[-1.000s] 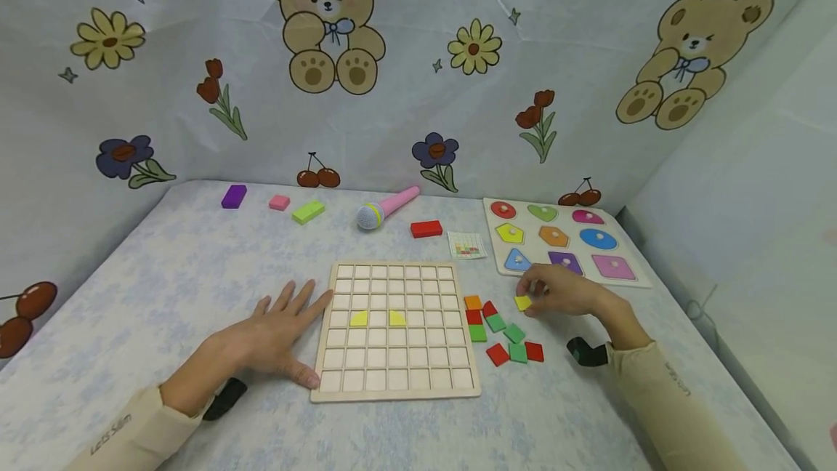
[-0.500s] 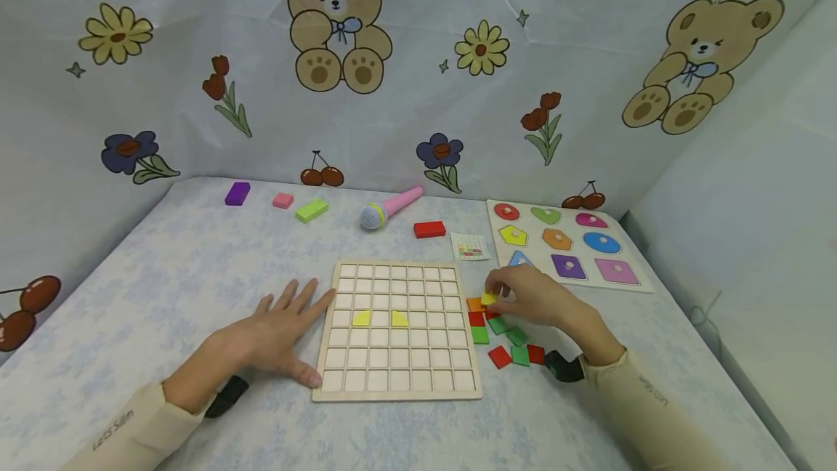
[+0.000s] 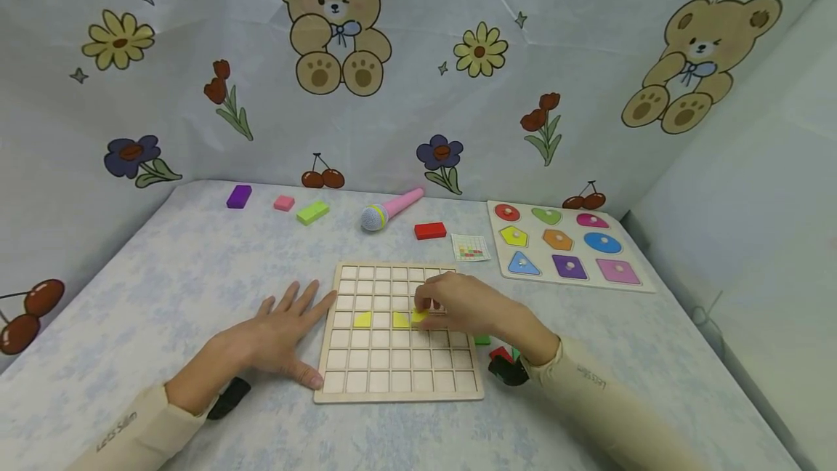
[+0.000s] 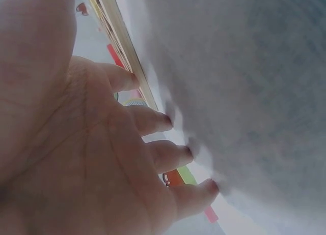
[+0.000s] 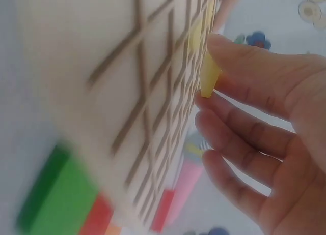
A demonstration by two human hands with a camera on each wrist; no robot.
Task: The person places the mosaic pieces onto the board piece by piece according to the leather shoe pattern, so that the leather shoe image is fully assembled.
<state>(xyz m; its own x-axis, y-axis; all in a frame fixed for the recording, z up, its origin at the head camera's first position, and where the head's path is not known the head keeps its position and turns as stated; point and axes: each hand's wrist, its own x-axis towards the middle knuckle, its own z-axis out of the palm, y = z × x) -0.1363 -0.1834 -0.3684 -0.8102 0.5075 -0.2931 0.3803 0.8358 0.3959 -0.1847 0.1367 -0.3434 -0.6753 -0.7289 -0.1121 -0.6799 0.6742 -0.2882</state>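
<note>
The right hand (image 3: 467,304) hovers over the wooden grid board (image 3: 397,376), thumb and fingertips pinching a small yellow tile (image 3: 419,315) just right of the two yellow pieces (image 3: 381,320) already seated in the board's middle row; whether the tile touches the board cannot be told. The left hand (image 3: 277,336) lies flat on the tablecloth (image 3: 196,267) at the board's 9 o'clock, fingers straight and spread, fingertips against the board's left edge. At the board's 3 to 4 o'clock the loose green and red tiles (image 3: 492,346) are mostly hidden behind the right wrist and sleeve. Toward 12 o'clock lie a pink toy microphone (image 3: 389,210), a red block (image 3: 430,230) and a small pattern card (image 3: 470,247); at 2 o'clock sits a shape puzzle board (image 3: 565,246), and at 10 to 11 o'clock a purple block (image 3: 238,196), a pink block (image 3: 284,203) and a green block (image 3: 312,212). The left wrist view is filled by the palm and blurred cloth; the right wrist view shows the tile between thumb and forefinger but blurs the board
</note>
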